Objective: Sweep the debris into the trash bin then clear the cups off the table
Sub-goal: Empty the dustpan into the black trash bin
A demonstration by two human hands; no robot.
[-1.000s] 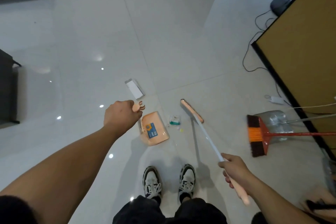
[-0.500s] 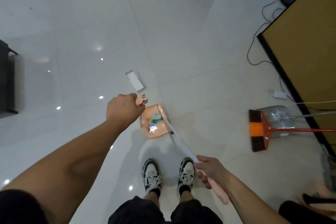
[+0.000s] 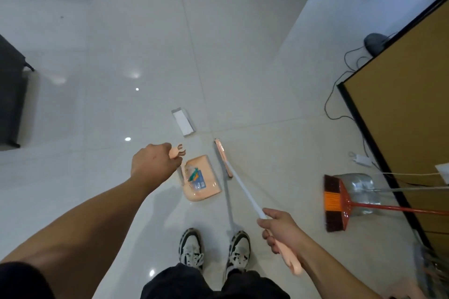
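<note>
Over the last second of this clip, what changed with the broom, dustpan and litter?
The small wrapper went from the floor into the peach dustpan; the broom head swept in, then drew back right. Unchanged: left hand holds the dustpan handle, right hand grips the broom, white box unswept.

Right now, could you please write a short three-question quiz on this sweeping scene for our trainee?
1. True or false: the peach dustpan already holds debris.
2. What does the right hand grip? A) the red broom B) the peach broom C) the white box
3. Fill in: the left hand holds the dustpan's ____.

Key: 1 true; 2 B; 3 handle.
</note>
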